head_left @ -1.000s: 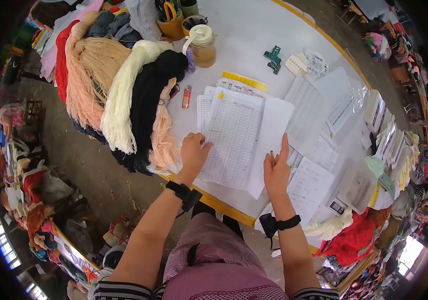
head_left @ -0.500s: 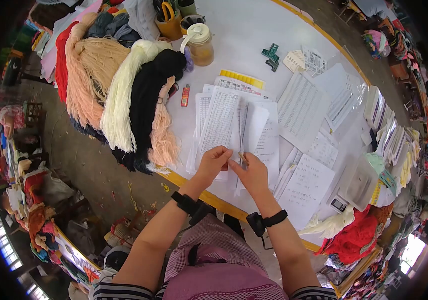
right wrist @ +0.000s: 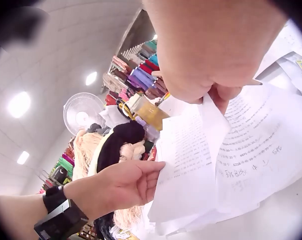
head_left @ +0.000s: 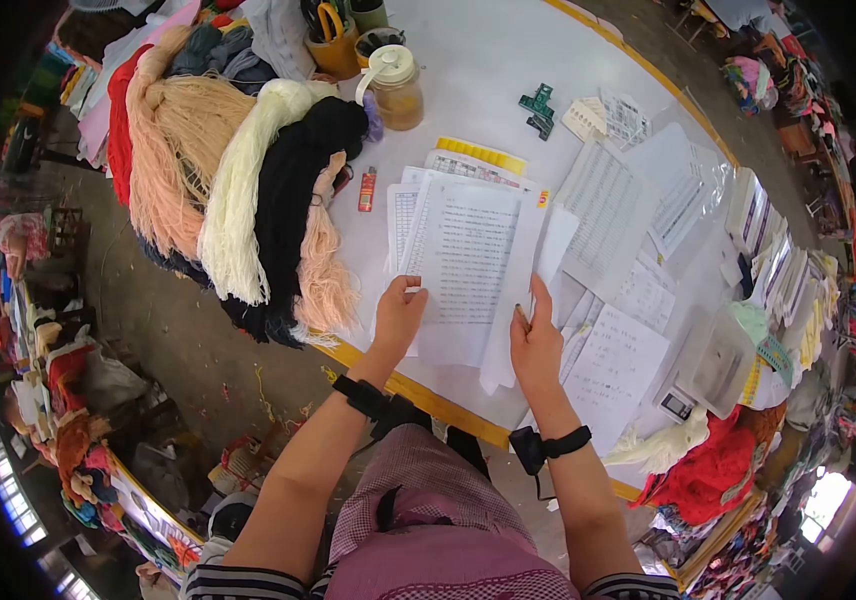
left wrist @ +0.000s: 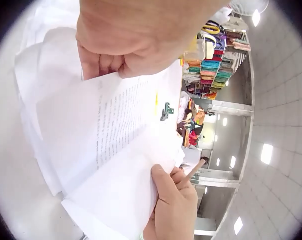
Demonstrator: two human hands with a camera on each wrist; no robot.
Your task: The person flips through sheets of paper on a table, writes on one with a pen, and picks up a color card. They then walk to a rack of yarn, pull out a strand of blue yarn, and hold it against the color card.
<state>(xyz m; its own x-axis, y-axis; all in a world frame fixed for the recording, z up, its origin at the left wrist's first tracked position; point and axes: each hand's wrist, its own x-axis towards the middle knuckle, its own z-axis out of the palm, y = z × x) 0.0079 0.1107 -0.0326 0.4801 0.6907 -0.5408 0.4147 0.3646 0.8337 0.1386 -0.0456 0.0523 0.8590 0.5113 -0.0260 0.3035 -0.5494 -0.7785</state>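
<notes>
A printed sheet of paper (head_left: 468, 255) stands raised over a stack of papers on the table, its lines of text showing. At its left edge my left hand (head_left: 400, 315) holds the paper between thumb and curled fingers; in the right wrist view that hand (right wrist: 118, 186) has its fingertips at the edge. My right hand (head_left: 536, 345) grips the right side of the sheets, a turned white leaf (left wrist: 116, 195) under its thumb. A slim brown pen (left wrist: 193, 172) sticks out between the right hand's fingers. Beneath lie more sheets and a yellow-edged one (head_left: 478, 156).
Hanks of yarn (head_left: 238, 190) hang over the table's left side. A red lighter (head_left: 367, 188), a lidded jar (head_left: 396, 90) and a green clip (head_left: 538, 110) lie beyond the papers. Handwritten sheets (head_left: 613, 370), a plastic box (head_left: 716, 362) and red yarn (head_left: 703, 480) are at right.
The hands met at the middle of the papers half a second ago and are now apart at either side. The leaf has turned to the right, showing a page of text lines instead of the table grid.
</notes>
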